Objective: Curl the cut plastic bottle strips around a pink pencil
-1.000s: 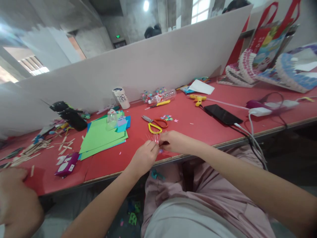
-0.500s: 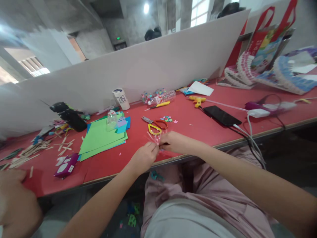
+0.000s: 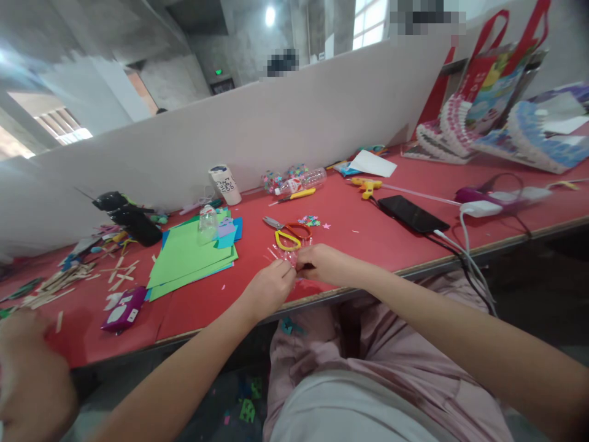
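Note:
At the front edge of the red table, both hands pinch a clear plastic piece (image 3: 286,254) with thin strips fanning out, perhaps cut from a bottle. My left hand (image 3: 272,285) closes on its left side, fingertips together. On its right side, my right hand (image 3: 319,263) has its fingers curled around it, almost touching the left. The fingers hide much of the piece. Just beyond it lie scissors (image 3: 288,238) with one yellow and one red handle, blades pointing away to the left. Small coloured stars (image 3: 309,221) are scattered behind the scissors.
Green paper sheets (image 3: 184,264) with a cut bottle top (image 3: 208,226) lie left, beside a purple packet (image 3: 124,310). Another person's hand (image 3: 27,344) rests far left. A utility knife (image 3: 297,195), plastic bottle (image 3: 306,180), yellow glue gun (image 3: 367,186) and cabled phone (image 3: 413,213) lie beyond.
The plastic strips have shifted, spreading toward the left between my fingers. Both hands stay in nearly the same place and keep their grip. The scissors have not moved.

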A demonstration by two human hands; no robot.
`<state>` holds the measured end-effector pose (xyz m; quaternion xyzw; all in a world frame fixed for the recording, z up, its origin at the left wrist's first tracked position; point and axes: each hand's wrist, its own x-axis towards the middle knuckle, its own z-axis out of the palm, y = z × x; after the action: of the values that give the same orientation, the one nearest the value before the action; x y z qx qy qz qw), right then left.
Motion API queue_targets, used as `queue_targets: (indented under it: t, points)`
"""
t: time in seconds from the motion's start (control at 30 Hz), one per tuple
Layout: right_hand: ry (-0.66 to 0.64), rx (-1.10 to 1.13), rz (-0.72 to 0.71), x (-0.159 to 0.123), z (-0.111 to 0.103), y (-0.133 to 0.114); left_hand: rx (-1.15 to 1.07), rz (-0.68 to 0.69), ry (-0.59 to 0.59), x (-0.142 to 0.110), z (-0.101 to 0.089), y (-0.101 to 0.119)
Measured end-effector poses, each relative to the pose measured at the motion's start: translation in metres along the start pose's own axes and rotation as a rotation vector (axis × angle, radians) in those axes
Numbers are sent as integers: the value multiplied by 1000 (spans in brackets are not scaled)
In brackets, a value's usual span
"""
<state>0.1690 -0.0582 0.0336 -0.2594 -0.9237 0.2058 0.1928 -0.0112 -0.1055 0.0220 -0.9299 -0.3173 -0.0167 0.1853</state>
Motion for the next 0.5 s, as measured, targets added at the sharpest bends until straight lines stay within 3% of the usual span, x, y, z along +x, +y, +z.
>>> queue_targets:
  t: [0.5]
  points:
    - [-47,22,5,0,-4,-2,14,8,-28,0,-1,2]
